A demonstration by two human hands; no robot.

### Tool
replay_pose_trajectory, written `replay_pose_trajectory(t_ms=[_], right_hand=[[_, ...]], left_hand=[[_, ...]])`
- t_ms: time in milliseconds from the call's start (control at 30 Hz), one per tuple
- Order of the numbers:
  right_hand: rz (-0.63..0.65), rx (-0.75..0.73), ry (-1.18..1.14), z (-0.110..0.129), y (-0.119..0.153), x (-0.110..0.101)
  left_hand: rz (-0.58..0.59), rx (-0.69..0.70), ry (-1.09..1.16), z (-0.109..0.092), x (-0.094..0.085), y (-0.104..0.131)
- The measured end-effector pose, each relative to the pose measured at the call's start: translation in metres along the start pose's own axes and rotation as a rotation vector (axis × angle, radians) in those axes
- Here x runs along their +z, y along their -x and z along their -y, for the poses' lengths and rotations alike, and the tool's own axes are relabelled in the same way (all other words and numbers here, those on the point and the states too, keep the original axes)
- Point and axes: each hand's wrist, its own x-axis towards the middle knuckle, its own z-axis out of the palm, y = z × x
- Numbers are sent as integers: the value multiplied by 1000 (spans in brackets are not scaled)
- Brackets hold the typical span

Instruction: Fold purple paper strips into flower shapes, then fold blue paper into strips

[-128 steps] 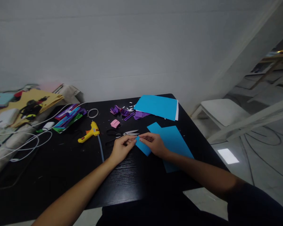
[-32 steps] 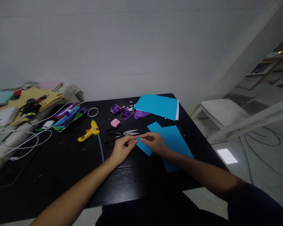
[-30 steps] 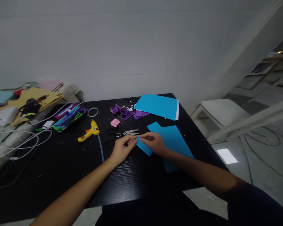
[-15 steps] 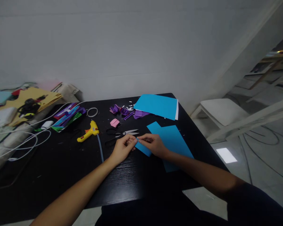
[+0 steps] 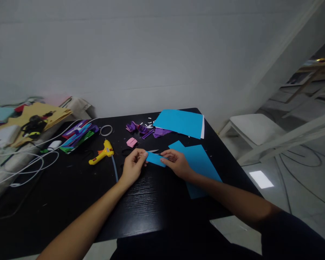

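Observation:
A small strip of blue paper (image 5: 156,159) is held up over the black table between both hands. My left hand (image 5: 134,162) pinches its left end between thumb and fingers. At the strip's right end, my right hand (image 5: 176,163) is closed with thumb and fingertips on the edge. Behind the strip lie scissors (image 5: 153,151), mostly hidden by the paper and my left hand. Cut blue sheets (image 5: 202,160) rest beside and partly under my right forearm. A folded pink paper piece (image 5: 131,142) sits just beyond my left hand.
Left of my hands lies a yellow glue gun (image 5: 103,153) with a glue stick, near a grey tape ring (image 5: 106,130). Purple paper pieces (image 5: 141,128) and a large blue sheet (image 5: 180,122) are at the back. White cables (image 5: 40,159) and coloured paper (image 5: 79,135) crowd the left.
My hands have moved apart, the left one shifting left and slightly up. The blue strip, earlier pinched at one corner by both hands, is now turned and stretched lengthwise between them.

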Motion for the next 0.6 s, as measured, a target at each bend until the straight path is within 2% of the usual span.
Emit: replay_pose_trajectory(t_ms=[333, 600], right_hand=[[-24, 27, -30, 2, -1, 0], [-53, 124, -103, 3, -7, -5]], left_hand=[[-59, 55, -51, 2, -3, -2], [-79, 76, -35, 2, -2, -4]])
